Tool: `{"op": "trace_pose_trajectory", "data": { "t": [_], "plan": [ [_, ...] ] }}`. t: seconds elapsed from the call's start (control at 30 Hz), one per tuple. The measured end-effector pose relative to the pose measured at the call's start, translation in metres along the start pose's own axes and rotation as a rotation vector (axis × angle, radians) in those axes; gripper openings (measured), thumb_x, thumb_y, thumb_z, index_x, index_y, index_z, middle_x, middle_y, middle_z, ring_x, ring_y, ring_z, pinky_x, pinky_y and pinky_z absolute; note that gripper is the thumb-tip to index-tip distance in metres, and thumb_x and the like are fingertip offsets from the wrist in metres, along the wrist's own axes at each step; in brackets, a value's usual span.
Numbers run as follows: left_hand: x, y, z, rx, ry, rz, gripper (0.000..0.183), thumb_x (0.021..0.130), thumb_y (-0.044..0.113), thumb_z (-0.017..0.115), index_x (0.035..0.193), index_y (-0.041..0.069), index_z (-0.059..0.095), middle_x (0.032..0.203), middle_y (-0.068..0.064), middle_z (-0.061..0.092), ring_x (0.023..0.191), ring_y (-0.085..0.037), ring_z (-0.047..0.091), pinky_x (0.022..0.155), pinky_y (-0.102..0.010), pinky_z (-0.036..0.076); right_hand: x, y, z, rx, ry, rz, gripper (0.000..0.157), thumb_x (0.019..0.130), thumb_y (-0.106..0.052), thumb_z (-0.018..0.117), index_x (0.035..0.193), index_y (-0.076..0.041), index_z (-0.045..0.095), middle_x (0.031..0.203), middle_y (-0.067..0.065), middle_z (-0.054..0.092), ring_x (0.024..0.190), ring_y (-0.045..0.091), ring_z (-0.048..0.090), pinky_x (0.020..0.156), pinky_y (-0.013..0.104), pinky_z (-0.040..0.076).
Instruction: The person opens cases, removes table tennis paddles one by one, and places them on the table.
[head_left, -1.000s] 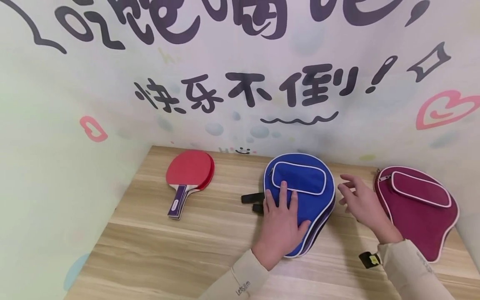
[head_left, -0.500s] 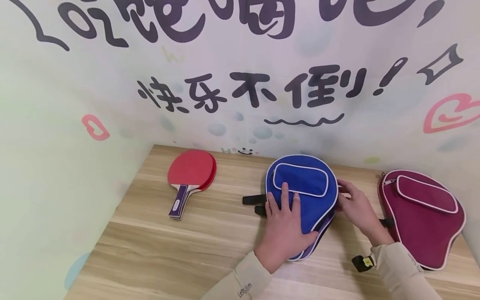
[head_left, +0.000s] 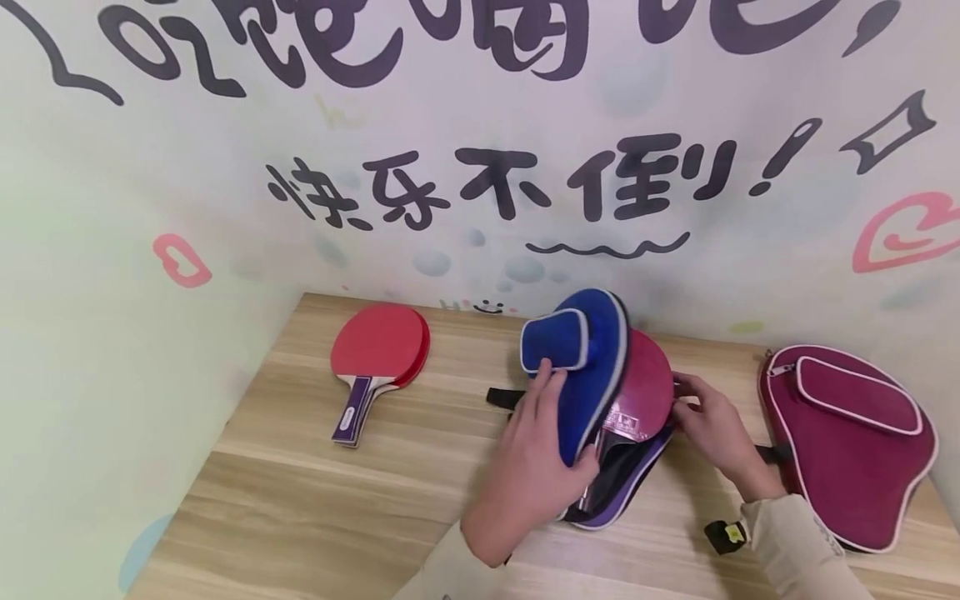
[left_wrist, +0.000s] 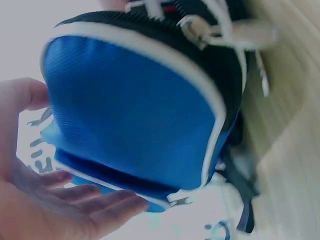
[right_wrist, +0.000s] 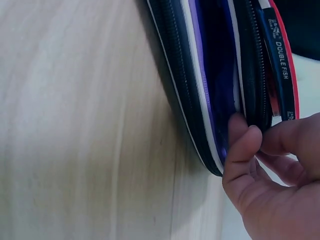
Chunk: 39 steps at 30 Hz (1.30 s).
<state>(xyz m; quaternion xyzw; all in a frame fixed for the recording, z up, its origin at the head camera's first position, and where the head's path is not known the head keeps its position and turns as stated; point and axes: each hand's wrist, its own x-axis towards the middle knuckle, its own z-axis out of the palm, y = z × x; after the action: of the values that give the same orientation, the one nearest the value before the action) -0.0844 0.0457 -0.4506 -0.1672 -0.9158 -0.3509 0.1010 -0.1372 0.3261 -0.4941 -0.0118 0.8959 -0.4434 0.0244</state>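
A blue paddle case (head_left: 588, 400) with white piping stands partly open, its front flap tilted up to the left. Under the flap lies a red table tennis paddle (head_left: 648, 383). My left hand (head_left: 525, 467) holds the raised flap, fingers against its small pocket and thumb at the edge; in the left wrist view the thumb touches the flap's rim (left_wrist: 145, 45). On the case's right side my right hand (head_left: 712, 425) pinches its zipped edge; the right wrist view shows those fingers (right_wrist: 245, 150) at the zipper, beside a purple-lined compartment (right_wrist: 217, 65). The paddle's edge reads DOUBLE FISH.
Two red paddles (head_left: 378, 350) with purple handles lie stacked at the left. A maroon paddle case (head_left: 847, 450) lies at the right, near my right forearm. Black straps stick out from the blue case. A printed wall (head_left: 420, 267) stands behind the wooden table (head_left: 315, 508).
The blue flap has swung up and left with my left hand, uncovering the red paddle. My right hand moved left from beside the case and now pinches its edge.
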Motion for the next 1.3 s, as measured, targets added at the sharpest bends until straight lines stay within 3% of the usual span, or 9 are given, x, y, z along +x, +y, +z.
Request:
{"op": "trace_pose_trajectory", "data": {
  "t": [0.1,0.2,0.27,0.4,0.53,0.63,0.8,0.93,1.3],
  "plan": [
    [-0.005,-0.005,-0.014,0.001,0.134,0.043,0.096,0.080,0.026,0.079,0.160,0.016,0.028,0.164,-0.008,0.036,0.133,-0.029,0.059,0.099,-0.046,0.057,0.000,0.001,-0.001,0.009,-0.016,-0.005,0.045,0.102,-0.006,0.050,0.145,0.010,0.046,0.122,0.034,0.062,0.081,-0.011,0.062,0.067,0.021,0.059],
    [-0.010,-0.012,-0.025,-0.008,0.217,0.056,0.097,0.079,0.020,0.079,0.161,0.015,0.026,0.157,-0.010,0.042,0.115,-0.026,0.064,0.085,-0.041,0.060,0.000,0.001,-0.001,0.006,-0.028,0.005,0.046,0.102,-0.006,0.049,0.145,0.010,0.045,0.123,0.035,0.061,0.079,-0.009,0.063,0.066,0.022,0.059],
    [-0.015,-0.018,-0.032,0.011,0.259,0.046,0.096,0.079,0.018,0.079,0.160,0.014,0.028,0.151,-0.011,0.046,0.097,-0.021,0.064,0.069,-0.032,0.057,0.001,0.001,-0.002,-0.005,-0.035,0.018,0.046,0.102,-0.005,0.048,0.146,0.010,0.044,0.124,0.035,0.061,0.078,-0.008,0.063,0.066,0.022,0.059],
    [-0.025,-0.034,-0.045,0.081,0.301,-0.022,0.087,0.081,0.014,0.079,0.157,0.013,0.036,0.138,-0.013,0.054,0.077,-0.013,0.055,0.056,-0.021,0.046,0.002,0.002,-0.002,-0.011,-0.040,0.029,0.046,0.103,-0.007,0.049,0.146,0.009,0.045,0.124,0.034,0.061,0.079,-0.006,0.064,0.067,0.022,0.059],
    [-0.031,-0.052,-0.056,0.126,0.236,-0.166,0.070,0.086,0.013,0.077,0.149,0.011,0.048,0.132,-0.015,0.056,0.077,-0.014,0.056,0.063,-0.026,0.052,0.002,0.002,-0.002,-0.004,-0.040,0.027,0.046,0.103,-0.008,0.049,0.146,0.009,0.046,0.123,0.033,0.061,0.079,-0.006,0.064,0.067,0.021,0.059],
    [-0.032,-0.065,-0.061,0.128,0.133,-0.301,0.062,0.090,0.015,0.075,0.146,0.009,0.051,0.135,-0.017,0.055,0.092,-0.022,0.063,0.081,-0.038,0.059,0.001,0.002,-0.002,0.002,-0.043,0.034,0.047,0.103,-0.008,0.049,0.146,0.010,0.045,0.124,0.034,0.061,0.079,-0.006,0.064,0.067,0.021,0.059],
    [-0.029,-0.084,-0.062,0.104,-0.013,-0.466,0.062,0.093,0.014,0.073,0.148,0.005,0.048,0.138,-0.020,0.055,0.115,-0.032,0.063,0.097,-0.049,0.056,0.001,0.004,-0.002,0.007,-0.048,0.056,0.048,0.104,-0.008,0.048,0.147,0.010,0.043,0.127,0.034,0.059,0.079,-0.004,0.064,0.067,0.022,0.059],
    [-0.028,-0.093,-0.058,0.104,-0.062,-0.505,0.063,0.092,0.011,0.073,0.148,0.001,0.048,0.137,-0.022,0.055,0.117,-0.035,0.062,0.099,-0.050,0.055,0.002,0.006,-0.001,0.005,-0.055,0.068,0.049,0.104,-0.009,0.048,0.149,0.010,0.041,0.129,0.034,0.058,0.080,-0.003,0.065,0.067,0.021,0.059],
    [-0.027,-0.108,-0.046,0.156,-0.113,-0.497,0.061,0.092,0.008,0.073,0.146,-0.004,0.049,0.136,-0.026,0.056,0.123,-0.040,0.060,0.102,-0.051,0.052,0.000,0.006,0.000,0.015,-0.048,0.074,0.050,0.104,-0.010,0.047,0.149,0.010,0.041,0.130,0.035,0.057,0.083,-0.003,0.064,0.069,0.022,0.060]
  ]
}}
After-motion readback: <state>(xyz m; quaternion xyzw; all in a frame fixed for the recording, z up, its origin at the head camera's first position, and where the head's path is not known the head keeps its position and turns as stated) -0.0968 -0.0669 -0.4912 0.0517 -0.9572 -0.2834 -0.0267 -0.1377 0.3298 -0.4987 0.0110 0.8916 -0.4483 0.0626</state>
